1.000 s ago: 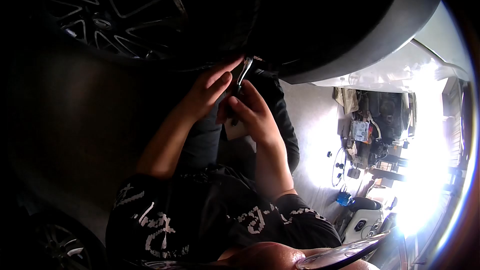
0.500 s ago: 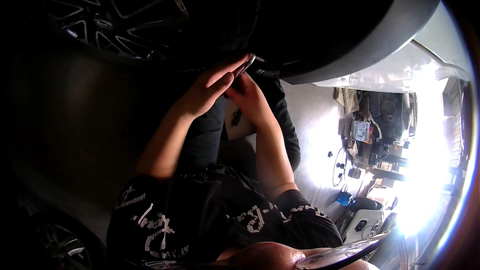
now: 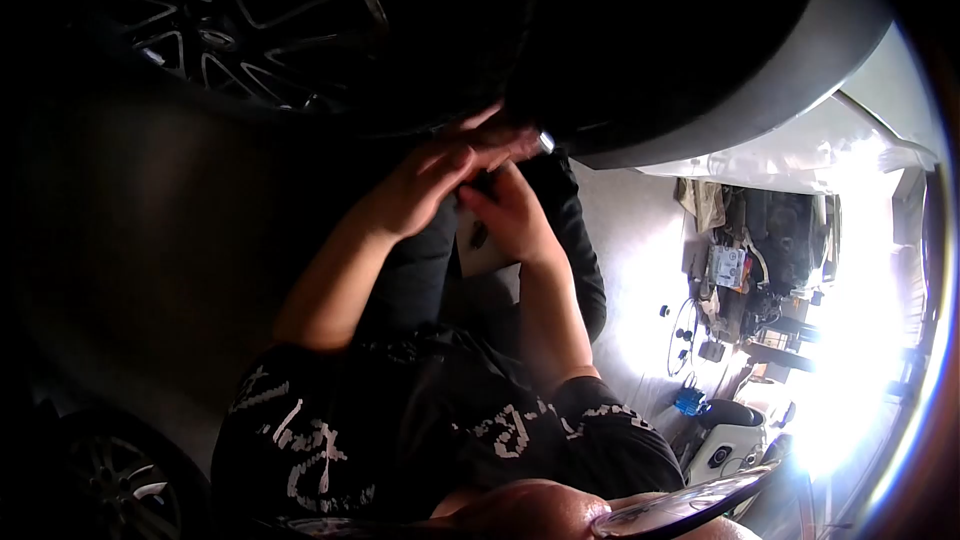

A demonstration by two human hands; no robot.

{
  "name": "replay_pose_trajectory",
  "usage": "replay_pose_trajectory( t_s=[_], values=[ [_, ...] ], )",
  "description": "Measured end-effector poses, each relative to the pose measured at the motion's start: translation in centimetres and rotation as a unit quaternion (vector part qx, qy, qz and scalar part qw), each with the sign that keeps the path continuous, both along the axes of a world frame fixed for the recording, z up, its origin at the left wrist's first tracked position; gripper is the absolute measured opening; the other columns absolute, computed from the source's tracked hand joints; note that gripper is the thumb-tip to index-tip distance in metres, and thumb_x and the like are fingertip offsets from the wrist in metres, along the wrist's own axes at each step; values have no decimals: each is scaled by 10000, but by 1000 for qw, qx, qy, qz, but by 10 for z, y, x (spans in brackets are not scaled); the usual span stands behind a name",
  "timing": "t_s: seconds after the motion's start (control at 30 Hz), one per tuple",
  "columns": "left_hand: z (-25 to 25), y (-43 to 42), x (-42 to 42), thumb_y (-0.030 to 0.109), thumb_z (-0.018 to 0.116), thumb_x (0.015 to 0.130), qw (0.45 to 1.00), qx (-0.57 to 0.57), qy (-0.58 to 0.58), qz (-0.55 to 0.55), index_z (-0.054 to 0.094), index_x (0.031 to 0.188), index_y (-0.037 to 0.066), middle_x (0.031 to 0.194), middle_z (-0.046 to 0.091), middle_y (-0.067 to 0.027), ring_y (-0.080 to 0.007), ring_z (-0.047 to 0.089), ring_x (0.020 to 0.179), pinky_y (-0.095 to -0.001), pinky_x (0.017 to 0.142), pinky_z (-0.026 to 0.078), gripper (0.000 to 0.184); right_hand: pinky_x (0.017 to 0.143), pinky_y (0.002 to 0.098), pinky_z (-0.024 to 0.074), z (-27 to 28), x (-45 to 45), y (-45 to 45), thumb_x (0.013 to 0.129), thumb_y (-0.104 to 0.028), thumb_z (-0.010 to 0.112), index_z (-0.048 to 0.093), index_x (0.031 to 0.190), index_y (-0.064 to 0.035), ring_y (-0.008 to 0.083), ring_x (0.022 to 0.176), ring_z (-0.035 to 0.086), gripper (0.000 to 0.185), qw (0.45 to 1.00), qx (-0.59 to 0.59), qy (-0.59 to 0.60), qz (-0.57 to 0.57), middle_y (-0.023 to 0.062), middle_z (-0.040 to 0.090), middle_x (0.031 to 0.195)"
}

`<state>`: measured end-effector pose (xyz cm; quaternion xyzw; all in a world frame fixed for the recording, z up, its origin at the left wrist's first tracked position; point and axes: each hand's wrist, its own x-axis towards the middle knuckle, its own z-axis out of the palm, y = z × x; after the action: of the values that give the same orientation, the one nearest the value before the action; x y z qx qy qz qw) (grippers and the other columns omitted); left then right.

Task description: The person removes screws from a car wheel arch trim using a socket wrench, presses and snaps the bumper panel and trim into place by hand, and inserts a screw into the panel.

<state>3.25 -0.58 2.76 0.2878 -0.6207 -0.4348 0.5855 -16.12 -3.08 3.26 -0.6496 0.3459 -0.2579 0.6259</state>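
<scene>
My left hand [image 3: 405,195] reaches up under the dark tyre, its fingers stretched out and partly smeared, the thumb apart. Close beside it on the right, my right hand [image 3: 520,220] is closed, thumb and fingers round a dark handle mostly hidden between the hands. The shiny end of a metal tool [image 3: 545,142] shows just past the blurred fingertips, below the dark wheel arch. Shadow hides what lies above the fingertips.
A spoked wheel [image 3: 215,38] is at the upper left, and another wheel [image 3: 125,485] at the lower left. A light car body panel [image 3: 740,155] curves along the upper right. Beyond it are car parts [image 3: 775,230], a blue object [image 3: 690,401] and a white object [image 3: 725,450] on the floor.
The tool's shiny end has swung right and slightly down from near the tyre. My right hand has risen from its first position, closer to the left. The view has shifted slightly.
</scene>
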Motion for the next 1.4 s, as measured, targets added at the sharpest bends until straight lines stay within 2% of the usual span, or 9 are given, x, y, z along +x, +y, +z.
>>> replay_pose_trajectory(
  t_s=[0.1,0.27,0.43,0.47,0.57,0.87,1.13,1.27,1.4],
  values=[
    [9,0,-39,461,473,1092,978,-79,-170,90,628,1458,119,1624,430,-205,-337,315,1563,-517,1271,220,524,973,338,528,6,-21,-8,960,23,631,533,1427,11,197,1234,604,478,999,-51,14,-2,91,659,1284],
    [-22,-2,-53,208,532,1084,984,-48,52,165,746,1159,45,1209,680,-152,-267,697,1091,-392,962,565,279,772,298,553,30,-24,4,996,-65,668,557,1392,2,135,855,689,417,985,-64,162,-4,84,723,990],
    [-32,7,-84,63,572,1064,963,22,146,224,484,1347,11,1190,708,-164,-230,706,1100,-340,944,563,301,825,294,552,25,-10,13,979,-27,625,603,1310,3,143,929,687,333,954,-206,213,-47,106,732,1040],
    [-36,7,-87,50,557,1075,959,17,189,212,397,1419,16,1208,708,-177,-226,701,1157,-330,962,561,380,789,396,561,22,-10,16,925,-66,698,586,1281,-31,384,942,739,375,965,-159,196,-64,231,725,1020],
    [-19,10,-74,50,544,1083,951,68,220,205,334,1514,19,1143,723,-161,-231,718,1135,-334,986,562,480,841,446,560,9,-5,22,895,-73,740,575,1308,-40,455,1043,684,446,952,-249,171,-53,230,713,1115],
    [-53,54,22,172,462,1133,961,276,-1,23,450,1535,92,877,602,-28,-28,471,613,-188,540,370,410,836,367,576,-38,-74,31,945,-293,767,689,1297,-90,255,1001,733,413,958,-12,285,15,160,751,1099],
    [-50,100,-81,221,504,1121,937,295,-135,-128,347,1587,-47,1596,433,-249,-279,435,1483,-384,1221,339,560,985,354,523,-75,-86,118,1069,-425,619,496,1417,14,178,1130,626,574,941,282,-127,-133,61,675,1198],
    [-45,82,-104,192,505,1118,905,369,-141,-158,556,1433,-42,1222,731,-193,-226,719,1076,-338,980,545,396,637,319,535,-112,-126,116,1073,-338,618,569,1142,-43,204,808,743,307,936,257,-104,-216,99,720,940],
    [-64,28,-129,148,570,1055,920,169,-346,-67,637,1321,67,1100,757,-178,-307,745,990,-384,896,577,286,539,281,442,-80,-192,106,1045,-428,584,600,1125,-151,124,484,453,289,853,269,-122,-431,-26,458,627]
  ],
)
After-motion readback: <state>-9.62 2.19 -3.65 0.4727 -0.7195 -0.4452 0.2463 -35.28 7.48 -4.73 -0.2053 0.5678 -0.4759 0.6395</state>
